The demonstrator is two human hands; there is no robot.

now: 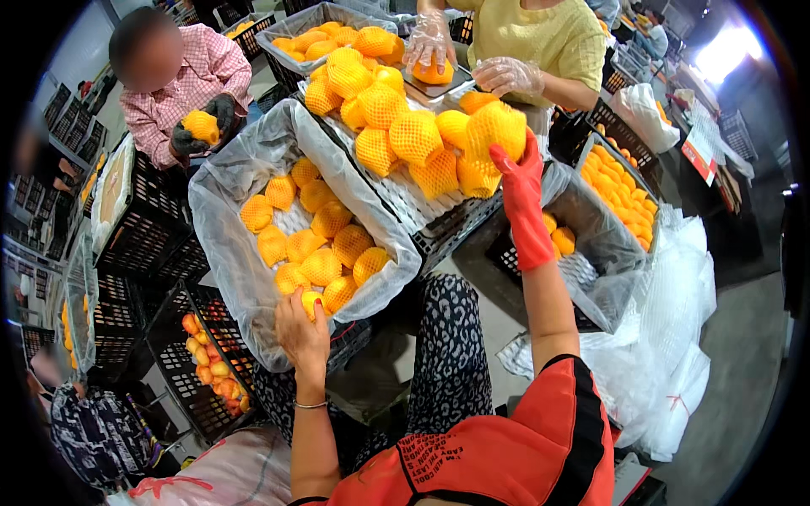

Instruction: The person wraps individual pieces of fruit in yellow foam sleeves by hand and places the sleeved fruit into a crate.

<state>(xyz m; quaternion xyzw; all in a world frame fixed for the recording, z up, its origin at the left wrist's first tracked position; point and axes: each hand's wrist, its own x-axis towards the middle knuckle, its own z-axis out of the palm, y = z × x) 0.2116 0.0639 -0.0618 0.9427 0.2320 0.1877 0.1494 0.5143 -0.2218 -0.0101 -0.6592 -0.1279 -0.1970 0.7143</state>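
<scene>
My bare left hand [302, 332] rests at the near edge of a crate lined with translucent plastic [215, 190], its fingers on a yellow fruit in a foam net [312, 302]. Several more fruits in yellow foam nets [321, 266] lie in that crate on pale padding. In a red rubber glove, my right hand [523, 190] holds a fruit in a yellow foam net [497, 133] at the right end of a heap of netted fruits [383, 104]. The heap lies on a white padded surface on black crates [405, 205]. The palm side of my right hand is partly hidden.
Across the heap, a co-worker's gloved hand [430, 41] touches a fruit on a scale [436, 85]. At left, a co-worker in a checked shirt [209, 57] holds a netted fruit [200, 126]. Lined crates [595, 272] and plastic sheeting [664, 354] stand right; a crate of red-yellow fruit [215, 367] is lower left.
</scene>
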